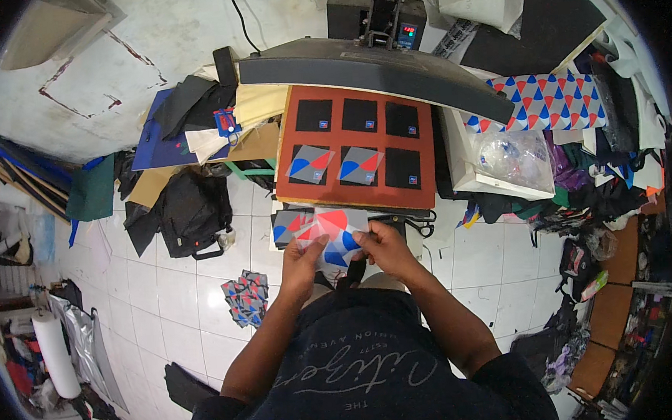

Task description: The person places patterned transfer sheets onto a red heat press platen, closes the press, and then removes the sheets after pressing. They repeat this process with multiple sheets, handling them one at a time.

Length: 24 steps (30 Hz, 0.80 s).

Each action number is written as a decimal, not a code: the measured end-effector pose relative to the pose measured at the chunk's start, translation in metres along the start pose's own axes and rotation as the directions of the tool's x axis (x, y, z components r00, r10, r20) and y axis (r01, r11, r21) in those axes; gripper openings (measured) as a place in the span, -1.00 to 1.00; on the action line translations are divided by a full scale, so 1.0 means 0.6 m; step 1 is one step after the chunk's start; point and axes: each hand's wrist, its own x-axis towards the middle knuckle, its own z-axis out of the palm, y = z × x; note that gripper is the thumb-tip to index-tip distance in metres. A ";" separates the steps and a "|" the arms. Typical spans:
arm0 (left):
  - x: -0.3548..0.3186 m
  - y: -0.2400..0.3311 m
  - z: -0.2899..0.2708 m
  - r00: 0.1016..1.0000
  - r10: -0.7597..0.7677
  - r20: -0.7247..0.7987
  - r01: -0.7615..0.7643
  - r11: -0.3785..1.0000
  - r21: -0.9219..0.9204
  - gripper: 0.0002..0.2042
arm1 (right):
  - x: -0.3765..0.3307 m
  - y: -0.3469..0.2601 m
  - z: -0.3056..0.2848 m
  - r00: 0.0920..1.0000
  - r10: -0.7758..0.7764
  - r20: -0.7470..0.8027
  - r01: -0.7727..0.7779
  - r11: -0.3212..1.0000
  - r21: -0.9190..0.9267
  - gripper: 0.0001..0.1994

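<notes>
Both of my hands hold a small stack of translucent printed sheets (334,233) with red and blue shapes, just in front of my chest. My left hand (305,259) grips the stack's left edge and my right hand (382,246) grips its right edge. Beyond them lies the red-brown lower plate (423,175) of a heat press, carrying six black fabric squares (401,120). Two of the near squares are covered by grey sheets (311,164) with red and blue shapes. The press's dark upper plate (374,73) is swung open above.
A pile of similar printed pieces (246,296) lies on the white tiled floor at my left. Black bags (190,211) and fabric heaps sit left of the press. A patterned red, white and blue cloth (549,101) and a white box (502,161) are to the right.
</notes>
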 end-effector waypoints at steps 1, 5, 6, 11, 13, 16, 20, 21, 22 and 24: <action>-0.001 0.001 0.004 1.000 -0.001 -0.004 0.001 1.000 -0.030 -0.79 | 0.001 0.003 -0.003 1.000 0.003 -0.010 -0.003 1.000 0.029 -0.78; 0.000 -0.013 -0.001 1.000 0.010 0.005 -0.010 1.000 -0.004 -0.79 | 0.014 0.044 -0.024 0.996 -0.089 -0.017 0.085 0.986 -0.140 -0.74; 0.000 -0.015 0.001 0.999 0.032 -0.005 -0.032 0.999 0.011 -0.79 | 0.018 0.053 -0.027 0.994 -0.109 -0.009 0.106 0.980 -0.166 -0.72; -0.008 -0.009 0.006 0.994 0.103 -0.028 -0.099 0.987 0.123 -0.80 | 0.006 0.030 -0.022 0.985 -0.168 -0.031 0.165 0.983 -0.082 -0.58; -0.015 -0.003 0.010 0.995 0.090 -0.042 -0.082 0.984 0.159 -0.80 | -0.007 -0.010 -0.018 0.987 -0.160 -0.020 0.156 0.979 -0.131 -0.57; -0.015 -0.006 0.012 0.991 0.125 -0.055 -0.113 0.977 0.183 -0.80 | 0.007 0.005 -0.029 0.977 -0.212 0.024 0.213 0.967 -0.140 -0.69; -0.004 -0.023 -0.002 0.985 0.145 -0.091 -0.135 0.985 0.109 -0.79 | 0.030 0.046 -0.051 0.988 -0.140 -0.068 0.139 0.990 -0.018 -0.81; -0.006 -0.023 -0.003 0.986 0.138 -0.098 -0.128 0.986 0.105 -0.78 | 0.026 0.041 -0.051 0.987 -0.131 -0.091 0.134 0.990 0.036 -0.83; -0.007 -0.023 -0.004 0.986 0.132 -0.103 -0.121 0.987 0.101 -0.78 | 0.022 0.037 -0.051 0.986 -0.120 -0.113 0.131 0.987 0.090 -0.84; -0.011 -0.025 0.002 0.988 0.088 -0.129 -0.077 0.993 0.088 -0.76 | 0.017 0.030 -0.048 0.992 -0.003 -0.129 0.036 0.967 0.253 -0.81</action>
